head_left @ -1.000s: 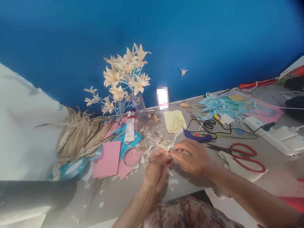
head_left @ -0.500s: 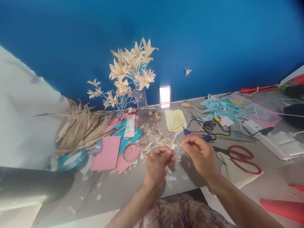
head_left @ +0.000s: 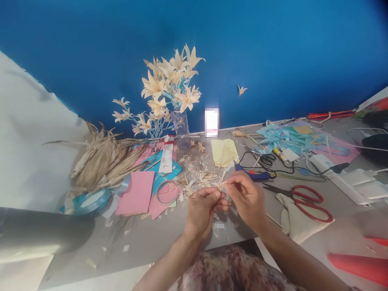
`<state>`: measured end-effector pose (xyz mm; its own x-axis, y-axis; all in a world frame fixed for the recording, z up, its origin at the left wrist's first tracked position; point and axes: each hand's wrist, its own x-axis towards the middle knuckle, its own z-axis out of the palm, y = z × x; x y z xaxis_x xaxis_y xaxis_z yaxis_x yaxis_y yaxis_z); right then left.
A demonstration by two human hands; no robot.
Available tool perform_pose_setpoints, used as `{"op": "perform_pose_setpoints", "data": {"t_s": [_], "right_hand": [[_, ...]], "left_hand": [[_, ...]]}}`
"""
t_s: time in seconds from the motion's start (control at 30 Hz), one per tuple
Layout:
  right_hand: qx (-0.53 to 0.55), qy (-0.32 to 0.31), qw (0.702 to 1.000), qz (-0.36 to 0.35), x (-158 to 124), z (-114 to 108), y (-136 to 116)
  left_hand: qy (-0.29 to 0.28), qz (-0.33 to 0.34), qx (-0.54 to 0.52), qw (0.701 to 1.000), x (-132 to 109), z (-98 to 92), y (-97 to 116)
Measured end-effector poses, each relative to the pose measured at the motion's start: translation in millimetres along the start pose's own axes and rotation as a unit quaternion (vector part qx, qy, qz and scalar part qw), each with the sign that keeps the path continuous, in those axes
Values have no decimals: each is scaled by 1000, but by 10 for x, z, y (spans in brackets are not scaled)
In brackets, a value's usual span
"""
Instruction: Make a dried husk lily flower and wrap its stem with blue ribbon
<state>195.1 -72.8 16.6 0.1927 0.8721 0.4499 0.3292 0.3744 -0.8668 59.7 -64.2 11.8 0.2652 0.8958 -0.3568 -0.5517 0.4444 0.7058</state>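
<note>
A small cream flower (head_left: 220,184), seemingly made of dried husk, is pinched between the thumb and fingers of my left hand (head_left: 200,212). My right hand (head_left: 247,202) is closed too, its thumb and forefinger pinching a pale petal at the flower's right side. Whether that petal is joined to the flower is too small to tell. Beneath and behind both hands lie many husk scraps (head_left: 201,176). Just beyond my right hand lies a blue-handled tool (head_left: 257,176) with a black cord.
Finished-looking cream flowers (head_left: 171,76) stand in a clear vase (head_left: 182,129) at the back. Dried husks (head_left: 103,159), pink paper (head_left: 136,193) and a tape roll (head_left: 167,192) are left. Red-handled scissors (head_left: 312,202), a power strip (head_left: 339,178) and blue ribbons (head_left: 281,137) are right.
My right hand has moved left, bringing its fingertips and the pale petal from beside the flower to touch it. My left hand keeps its pinch on the flower.
</note>
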Motion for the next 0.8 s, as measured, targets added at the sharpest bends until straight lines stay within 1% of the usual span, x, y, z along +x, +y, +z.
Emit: {"op": "perform_pose_setpoints", "data": {"t_s": [0.3,0.67,0.8], "right_hand": [[-43,15,998,-47,-17,44,-36],[-41,12,998,-53,-31,34,-36],[-33,2,997,-65,-53,28,-41]], "left_hand": [[-22,9,9,1000,-12,-2,-6],[-2,30,0,1000,-25,18,-8],[-2,59,19,998,4,-5,-43]]}}
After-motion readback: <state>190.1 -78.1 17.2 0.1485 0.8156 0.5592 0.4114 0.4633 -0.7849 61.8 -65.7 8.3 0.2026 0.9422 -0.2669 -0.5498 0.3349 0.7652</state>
